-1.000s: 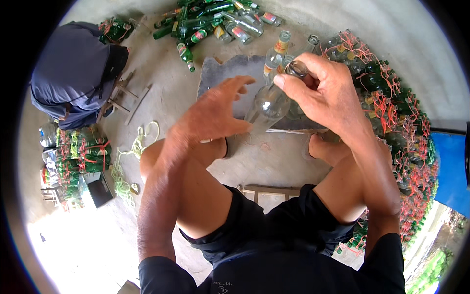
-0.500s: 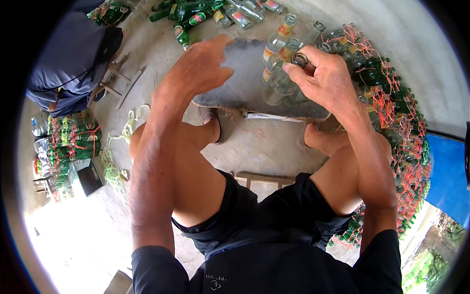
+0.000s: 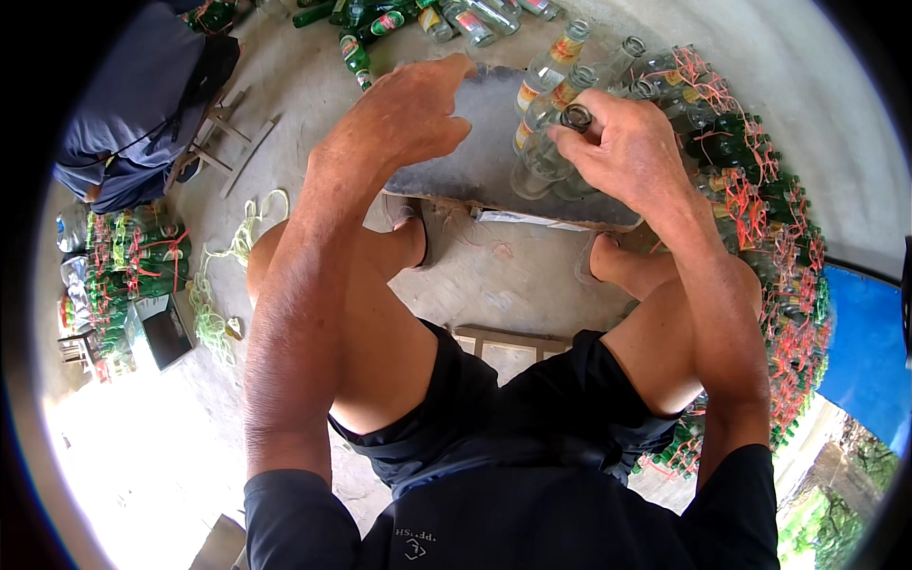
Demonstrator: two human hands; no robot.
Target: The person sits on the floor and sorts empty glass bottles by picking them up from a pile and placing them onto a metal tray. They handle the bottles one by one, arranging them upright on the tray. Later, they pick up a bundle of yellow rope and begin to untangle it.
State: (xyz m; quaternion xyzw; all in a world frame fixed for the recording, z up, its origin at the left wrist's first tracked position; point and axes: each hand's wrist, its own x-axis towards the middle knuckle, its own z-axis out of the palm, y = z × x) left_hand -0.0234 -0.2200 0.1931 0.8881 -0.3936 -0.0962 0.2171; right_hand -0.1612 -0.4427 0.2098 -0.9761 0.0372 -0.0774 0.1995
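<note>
My right hand [image 3: 622, 142] is closed around the neck of a clear glass bottle [image 3: 551, 160], which stands on a dark grey slab [image 3: 456, 176] in front of me. Several more clear bottles crowd around it at the slab's right end, among them a bottle with a yellow and red label [image 3: 553, 65]. Over the slab's left part hovers my left hand [image 3: 413, 109], its thumb and fingers apart and nothing in it. The far fingers of that hand are partly hidden behind its back.
Loose green bottles [image 3: 356, 57] and clear bottles [image 3: 470, 24] lie beyond the slab. Bundled bottles tied with red string [image 3: 750, 204] line the right side. At left are a seated person [image 3: 128, 104], pale green twine [image 3: 214, 309] and more bundled bottles [image 3: 133, 252].
My left hand has shifted slightly right and away from me, over the slab. My right hand keeps its hold on the bottle neck with little movement. The view has shifted slightly.
</note>
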